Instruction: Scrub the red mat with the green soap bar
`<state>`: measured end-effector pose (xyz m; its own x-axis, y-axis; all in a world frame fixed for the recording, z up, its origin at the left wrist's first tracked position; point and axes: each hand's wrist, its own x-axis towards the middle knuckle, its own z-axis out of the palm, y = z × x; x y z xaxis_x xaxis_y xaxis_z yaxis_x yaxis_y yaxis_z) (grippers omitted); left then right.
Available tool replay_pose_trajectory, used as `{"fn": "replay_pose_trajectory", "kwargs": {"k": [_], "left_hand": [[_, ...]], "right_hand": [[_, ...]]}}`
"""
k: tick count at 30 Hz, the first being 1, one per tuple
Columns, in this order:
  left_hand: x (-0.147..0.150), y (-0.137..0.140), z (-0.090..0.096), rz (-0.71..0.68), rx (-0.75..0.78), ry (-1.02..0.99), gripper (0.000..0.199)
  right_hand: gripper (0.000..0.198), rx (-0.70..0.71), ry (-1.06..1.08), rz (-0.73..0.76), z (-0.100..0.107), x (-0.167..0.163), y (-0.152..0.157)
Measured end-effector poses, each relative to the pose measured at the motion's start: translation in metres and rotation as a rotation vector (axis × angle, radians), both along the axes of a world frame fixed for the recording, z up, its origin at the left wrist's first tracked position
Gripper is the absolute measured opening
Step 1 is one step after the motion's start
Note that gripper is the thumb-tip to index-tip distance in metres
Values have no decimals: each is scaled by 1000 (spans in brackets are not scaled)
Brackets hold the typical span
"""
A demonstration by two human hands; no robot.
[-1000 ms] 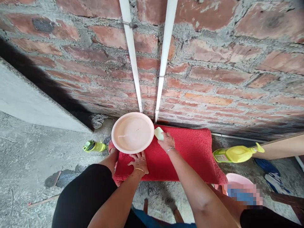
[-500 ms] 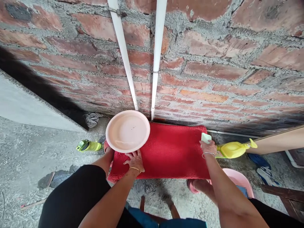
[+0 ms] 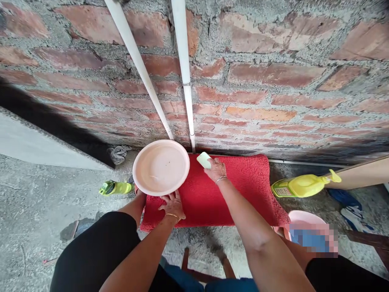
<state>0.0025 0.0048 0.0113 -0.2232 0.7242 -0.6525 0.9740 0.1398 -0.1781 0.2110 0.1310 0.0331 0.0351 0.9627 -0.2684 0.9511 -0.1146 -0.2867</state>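
A red textured mat (image 3: 209, 202) lies spread over a low surface against the wall. On its left end stands a pale pink basin (image 3: 161, 172), which seems to hold a little water. My left hand (image 3: 172, 206) is laid on the mat, fingers spread just under the basin's near rim. In my right hand (image 3: 216, 169) is a pale green scrubbing brush (image 3: 204, 160), held against the mat close to the basin's right side. Its underside is hidden.
A yellow spray bottle (image 3: 304, 186) is to the right, with a pink tub (image 3: 306, 219) in front of it. At left are a green drink bottle (image 3: 115, 187) and a bundled rag (image 3: 118, 154). Two white pipes (image 3: 182, 52) run down the brick wall (image 3: 261, 75).
My right hand has swept left with the brush, from the mat's right end to beside the basin. The mat's right front corner now sticks out further. My left hand stays put.
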Motion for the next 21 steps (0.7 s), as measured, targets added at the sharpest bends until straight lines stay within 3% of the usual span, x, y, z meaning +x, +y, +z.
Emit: {"fn": "replay_pose_trajectory", "kwargs": {"k": [4, 8, 11, 14, 17, 21], "left_hand": [[0, 0, 0, -1, -6, 8, 131], [-1, -2, -4, -6, 22, 4, 131], [-3, -3, -8, -6, 37, -11, 131], [-3, -3, -8, -6, 35, -12, 133], [-3, -4, -6, -17, 34, -3, 136], [-2, -3, -2, -12, 39, -5, 139]], "right_hand": [[57, -14, -42, -311, -3, 94, -20], [64, -66, -98, -757, 2, 197, -67], [67, -71, -140, -912, 3, 227, -96], [64, 8, -108, -768, -2, 195, -104], [59, 85, -27, -443, -7, 115, -96], [48, 61, -1, 42, -5, 2, -83]]}}
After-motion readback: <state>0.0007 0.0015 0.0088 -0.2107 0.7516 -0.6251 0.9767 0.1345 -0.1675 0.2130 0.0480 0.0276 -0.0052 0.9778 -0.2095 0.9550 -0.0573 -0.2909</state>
